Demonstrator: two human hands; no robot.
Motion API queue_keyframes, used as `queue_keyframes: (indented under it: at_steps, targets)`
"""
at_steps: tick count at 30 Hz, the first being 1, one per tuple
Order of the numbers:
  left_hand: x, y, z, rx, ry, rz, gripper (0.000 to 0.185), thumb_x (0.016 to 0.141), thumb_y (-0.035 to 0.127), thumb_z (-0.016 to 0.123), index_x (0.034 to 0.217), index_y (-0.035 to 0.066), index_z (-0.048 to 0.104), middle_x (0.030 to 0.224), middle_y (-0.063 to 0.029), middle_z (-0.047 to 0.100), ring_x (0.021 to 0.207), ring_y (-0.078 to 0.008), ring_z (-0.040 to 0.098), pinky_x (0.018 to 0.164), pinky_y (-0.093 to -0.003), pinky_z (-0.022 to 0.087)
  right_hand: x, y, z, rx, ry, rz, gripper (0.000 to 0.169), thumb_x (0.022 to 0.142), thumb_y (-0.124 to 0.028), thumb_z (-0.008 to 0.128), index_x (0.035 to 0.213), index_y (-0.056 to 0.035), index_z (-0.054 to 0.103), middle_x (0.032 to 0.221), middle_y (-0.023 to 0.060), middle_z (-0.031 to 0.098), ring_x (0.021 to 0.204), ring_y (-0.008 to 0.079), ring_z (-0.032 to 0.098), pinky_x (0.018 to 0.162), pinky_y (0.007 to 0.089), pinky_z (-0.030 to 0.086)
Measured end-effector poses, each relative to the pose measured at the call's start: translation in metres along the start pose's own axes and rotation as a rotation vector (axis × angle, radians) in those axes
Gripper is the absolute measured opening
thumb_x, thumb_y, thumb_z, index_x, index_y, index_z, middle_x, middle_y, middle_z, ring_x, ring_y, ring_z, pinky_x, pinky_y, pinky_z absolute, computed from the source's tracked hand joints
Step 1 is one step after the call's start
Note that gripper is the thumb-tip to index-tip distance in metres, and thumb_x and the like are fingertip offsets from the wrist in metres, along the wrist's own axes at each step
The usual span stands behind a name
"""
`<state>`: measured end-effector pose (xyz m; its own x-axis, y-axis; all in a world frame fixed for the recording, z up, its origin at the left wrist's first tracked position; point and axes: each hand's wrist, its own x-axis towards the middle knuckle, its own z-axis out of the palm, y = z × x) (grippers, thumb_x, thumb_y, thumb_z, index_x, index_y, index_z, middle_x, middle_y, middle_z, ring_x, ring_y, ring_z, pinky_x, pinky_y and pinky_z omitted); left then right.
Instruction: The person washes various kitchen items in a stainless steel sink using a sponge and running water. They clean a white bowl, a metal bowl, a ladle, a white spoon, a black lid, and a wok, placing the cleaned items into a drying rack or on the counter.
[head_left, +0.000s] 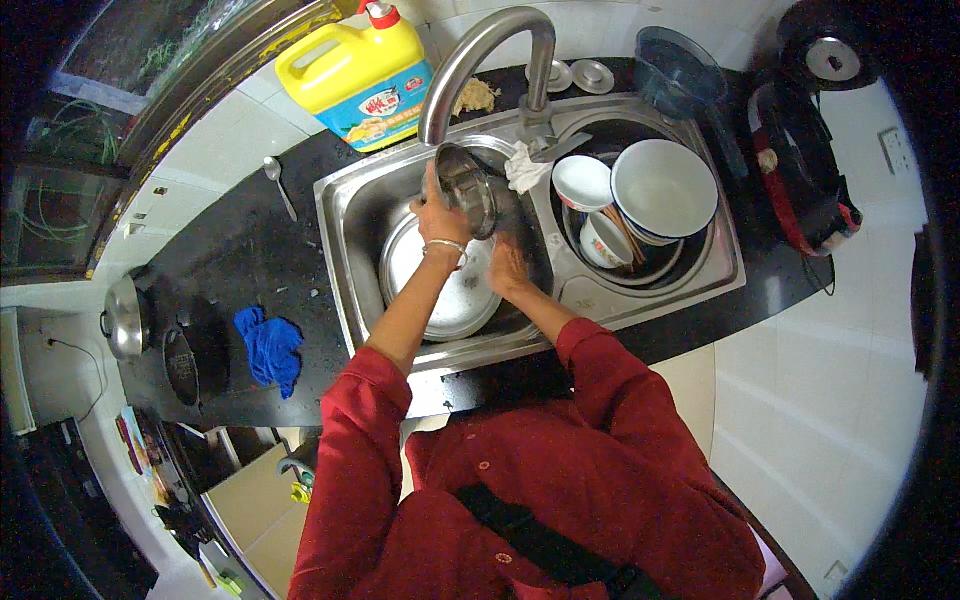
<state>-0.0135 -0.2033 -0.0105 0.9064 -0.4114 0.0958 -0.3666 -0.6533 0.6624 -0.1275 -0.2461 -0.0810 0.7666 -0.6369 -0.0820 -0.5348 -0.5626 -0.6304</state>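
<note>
My left hand grips a round metal bowl, tilted on its side under the curved faucet over the left sink basin. Just right of the bowl's lower edge is my right hand, blurred; whether it touches the bowl I cannot tell. Below both hands a large round metal pan or lid lies in the basin. A whitish cloth hangs on the divider by the faucet base. In the right basin sit a large white bowl, two smaller bowls and wooden chopsticks.
A yellow detergent jug stands behind the left basin. On the left counter lie a spoon, a blue cloth and a lidded metal pot. A clear plastic dipper and a red-black appliance are at right.
</note>
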Motion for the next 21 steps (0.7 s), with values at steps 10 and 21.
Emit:
queue_keyframes:
  at_steps: [10,21]
  targets:
    - [-0.029,0.061,0.003,0.235,-0.130,-0.034,0.094,0.062,-0.005,0.052,0.135,0.034,0.006,0.131,-0.0364,-0.007,0.070,-0.0443,0.057,0.055,-0.0411,0.049,0.022,0.048,0.083,0.868,-0.006,-0.003,0.021,0.078,-0.009,0.043,0.092,0.0043,0.052,0.088,0.0210,0.055,0.082,0.0324,0.055,0.070,0.0410,0.044]
    - [-0.039,0.033,-0.040,0.238,-0.068,0.081,0.087,0.063,-0.007,0.047,0.134,0.031,0.016,0.131,-0.0362,0.001,0.059,-0.0409,0.056,0.049,-0.0395,0.047,0.002,0.017,0.015,-0.074,-0.174,0.054,0.039,0.065,-0.003,0.055,0.101,0.0057,0.046,0.096,0.0245,0.052,0.091,0.0394,0.052,0.077,0.0411,0.045]
